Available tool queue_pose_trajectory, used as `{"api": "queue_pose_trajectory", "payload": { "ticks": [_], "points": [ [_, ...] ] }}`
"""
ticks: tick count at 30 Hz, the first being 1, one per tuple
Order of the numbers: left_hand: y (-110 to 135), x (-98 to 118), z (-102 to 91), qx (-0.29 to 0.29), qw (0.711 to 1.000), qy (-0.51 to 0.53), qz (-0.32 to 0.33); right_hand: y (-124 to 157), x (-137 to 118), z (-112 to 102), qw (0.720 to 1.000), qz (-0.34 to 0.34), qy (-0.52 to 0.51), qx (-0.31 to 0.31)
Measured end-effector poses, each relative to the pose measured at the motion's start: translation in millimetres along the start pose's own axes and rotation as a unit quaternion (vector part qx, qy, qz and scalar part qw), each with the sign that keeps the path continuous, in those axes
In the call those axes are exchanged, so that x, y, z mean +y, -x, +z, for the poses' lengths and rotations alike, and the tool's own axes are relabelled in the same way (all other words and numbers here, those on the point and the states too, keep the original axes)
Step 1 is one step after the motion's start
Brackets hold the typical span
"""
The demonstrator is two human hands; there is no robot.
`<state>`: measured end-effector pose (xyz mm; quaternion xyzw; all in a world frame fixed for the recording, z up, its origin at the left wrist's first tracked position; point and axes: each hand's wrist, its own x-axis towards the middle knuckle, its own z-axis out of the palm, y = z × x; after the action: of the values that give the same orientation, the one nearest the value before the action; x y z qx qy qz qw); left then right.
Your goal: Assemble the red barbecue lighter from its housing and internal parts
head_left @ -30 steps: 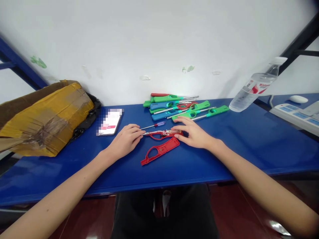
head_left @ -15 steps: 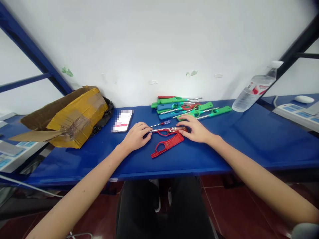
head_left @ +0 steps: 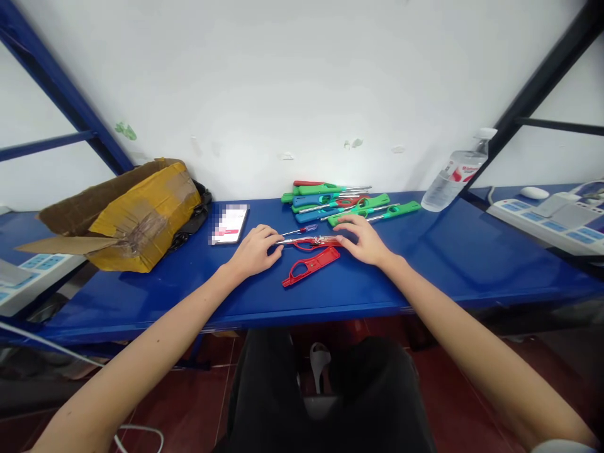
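Observation:
An opened red gas lighter (head_left: 309, 242), its long metal tube pointing left and its inner parts bare, lies between my hands on the blue table. My left hand (head_left: 257, 251) is closed on the tube, thumb and fingertips together. My right hand (head_left: 363, 242) grips the handle end with thumb and curved fingers, hiding that end. Just in front lies the loose red half shell (head_left: 311, 267), hollow side up, with its oval trigger hole. Right behind the tube is a small screwdriver (head_left: 309, 228) with a blue and red handle, close to my left fingertips.
Several green, blue and red lighters (head_left: 340, 201) lie piled by the wall. A phone (head_left: 229, 223) lies left of my hands, beside an open, taped cardboard box (head_left: 141, 220). A water bottle (head_left: 453, 176) leans at the right. Power strips (head_left: 552, 220) flank the table.
The camera view has shifted slightly. My right hand has slid a little left along the lighter and now covers the handle end that showed before. My left hand stays on the tube.

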<state>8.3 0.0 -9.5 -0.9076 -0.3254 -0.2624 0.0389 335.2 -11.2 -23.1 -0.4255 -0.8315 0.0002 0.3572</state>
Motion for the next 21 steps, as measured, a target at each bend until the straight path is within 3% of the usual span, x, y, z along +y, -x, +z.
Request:
{"api": "queue_pose_trajectory", "payload": {
  "ticks": [21],
  "points": [
    [3,7,4.3,0.016,0.999,-0.046,0.000,10,0,-1,0.999,-0.010,-0.013,-0.033]
  ]
}}
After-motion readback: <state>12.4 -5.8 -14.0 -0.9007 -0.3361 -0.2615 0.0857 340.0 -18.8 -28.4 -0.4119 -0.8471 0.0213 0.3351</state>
